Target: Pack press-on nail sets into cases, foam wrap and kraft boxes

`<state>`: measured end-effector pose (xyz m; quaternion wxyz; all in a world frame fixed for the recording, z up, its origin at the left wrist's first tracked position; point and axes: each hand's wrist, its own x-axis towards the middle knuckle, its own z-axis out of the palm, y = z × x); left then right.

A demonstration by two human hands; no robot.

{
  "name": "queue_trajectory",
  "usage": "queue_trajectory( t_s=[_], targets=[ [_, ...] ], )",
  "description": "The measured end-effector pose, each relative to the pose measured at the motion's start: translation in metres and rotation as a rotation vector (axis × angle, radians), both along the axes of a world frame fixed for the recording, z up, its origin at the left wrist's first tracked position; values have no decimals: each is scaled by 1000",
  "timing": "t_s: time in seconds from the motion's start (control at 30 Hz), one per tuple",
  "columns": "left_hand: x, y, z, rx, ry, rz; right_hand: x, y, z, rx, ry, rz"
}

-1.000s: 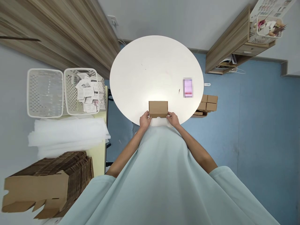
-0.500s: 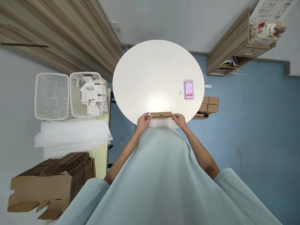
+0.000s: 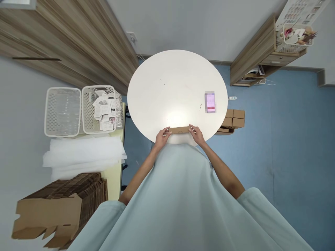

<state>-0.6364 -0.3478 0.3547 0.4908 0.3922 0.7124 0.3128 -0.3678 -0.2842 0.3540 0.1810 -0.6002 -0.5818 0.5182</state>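
A narrow brown cardboard box (image 3: 179,130) is at the near edge of the white oval table (image 3: 162,69), its long side running left to right. My left hand (image 3: 162,135) grips its left end between thumb and fingers. At the right end, my right hand (image 3: 196,134) holds it the same way. A small rounded notch or tab shows on the side towards me. Farther right on the table lies a phone with a blurred pinkish screen (image 3: 210,102), and a small dark mark or scrap is beside it.
To the left, a side table (image 3: 112,181) bears a white basket of small packets (image 3: 103,108), an open basket of clear items (image 3: 62,111), white wrapping sheets (image 3: 83,151) and flattened cardboard boxes (image 3: 49,212). Brown boxes (image 3: 238,118) are stacked on the right, below a wooden cabinet (image 3: 256,52).
The box has tipped a little, so more of its broad face shows. My right hand has shifted slightly inward and the left has turned a bit. The whole view has moved slightly.
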Motion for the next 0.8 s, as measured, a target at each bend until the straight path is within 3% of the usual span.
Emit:
queue_trajectory(
  t_s=[0.43, 0.8],
  targets=[
    [0, 5, 0, -29, -25, 91, -11, 2, -14, 96, 59, -62],
    [11, -16, 1, -17, 0, 167, -8, -22, -18, 125, 134, -118]
  ],
)
